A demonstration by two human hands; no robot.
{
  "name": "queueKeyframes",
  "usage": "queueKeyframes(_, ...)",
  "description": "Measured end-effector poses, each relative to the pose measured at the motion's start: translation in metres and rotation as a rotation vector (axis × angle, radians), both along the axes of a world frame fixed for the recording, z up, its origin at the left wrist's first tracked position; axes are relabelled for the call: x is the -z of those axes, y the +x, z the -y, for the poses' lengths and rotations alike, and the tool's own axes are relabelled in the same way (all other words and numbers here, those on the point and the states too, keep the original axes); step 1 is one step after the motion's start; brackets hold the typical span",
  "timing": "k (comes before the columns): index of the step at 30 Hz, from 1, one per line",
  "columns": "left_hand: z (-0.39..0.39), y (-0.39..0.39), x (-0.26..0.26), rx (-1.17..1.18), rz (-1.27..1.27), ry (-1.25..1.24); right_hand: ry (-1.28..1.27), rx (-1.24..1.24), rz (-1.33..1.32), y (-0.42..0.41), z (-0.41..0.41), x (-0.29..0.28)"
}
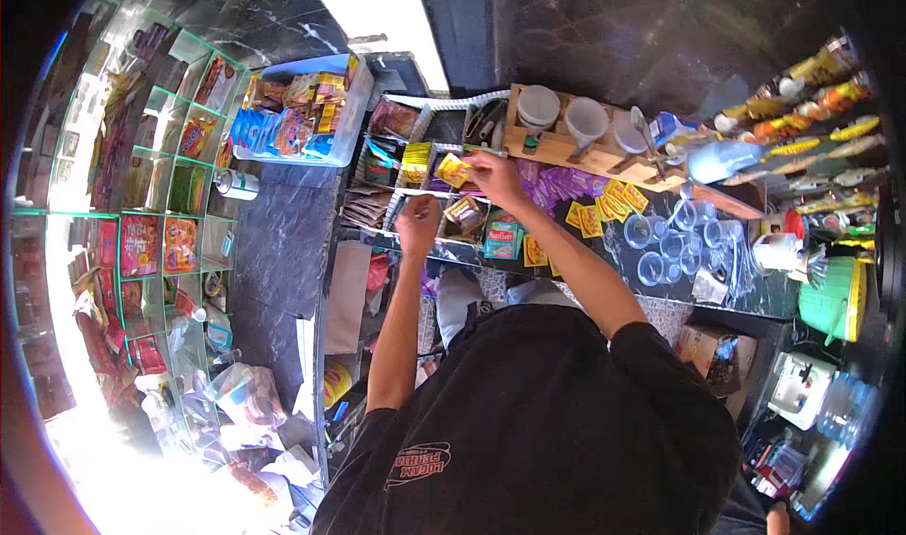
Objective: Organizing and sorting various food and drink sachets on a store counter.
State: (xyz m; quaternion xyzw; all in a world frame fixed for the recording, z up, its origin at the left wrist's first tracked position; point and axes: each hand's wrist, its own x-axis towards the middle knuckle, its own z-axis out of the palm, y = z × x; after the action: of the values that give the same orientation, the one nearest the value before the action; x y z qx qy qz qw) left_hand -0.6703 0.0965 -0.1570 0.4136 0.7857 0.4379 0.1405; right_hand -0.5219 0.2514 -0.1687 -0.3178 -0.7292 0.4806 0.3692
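Observation:
My right hand (pixel 497 179) pinches a yellow sachet (pixel 452 171) by its edge, above the compartments of a white and black organizer basket (pixel 453 96). Lower and to the left, my left hand (pixel 419 222) hangs over a front compartment with its fingers curled; whether anything is inside them is hidden. Between the two hands lies a brown and white sachet (pixel 464 214). Upright yellow sachets (pixel 415 163) fill a compartment behind my left hand. Brown sachets (pixel 367 206) are stacked at the left. Teal and red sachets (pixel 503 236) stand at the front right corner.
Purple sachets (pixel 559 181) and loose yellow sachets (pixel 623 197) lie right of the basket, near clear plastic cups (pixel 662 266). A wooden rack (pixel 587 154) holds white cups behind. A plastic tub (pixel 354 124) of packets and glass shelves (pixel 166 213) stand left. Hanging packets (pixel 814 131) line the right.

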Motion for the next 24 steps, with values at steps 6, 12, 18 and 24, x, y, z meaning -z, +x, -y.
queueKeyframes(6, 0.03, -0.059, -0.006, -0.081, 0.044, -0.074, 0.105, -0.13, 0.064, -0.085, -0.011, 0.006)
queueKeyframes(12, 0.052, -0.085, 0.003, -0.082, 0.163, -0.081, 0.158, -0.187, 0.211, -0.114, -0.009, 0.025)
queueKeyframes(18, 0.053, -0.096, 0.006, -0.084, 0.207, -0.119, 0.322, -0.176, 0.338, -0.12, -0.004, 0.036)
queueKeyframes(24, 0.052, -0.095, 0.004, -0.086, 0.224, -0.113, 0.334, -0.149, 0.346, -0.12, 0.0, 0.038)
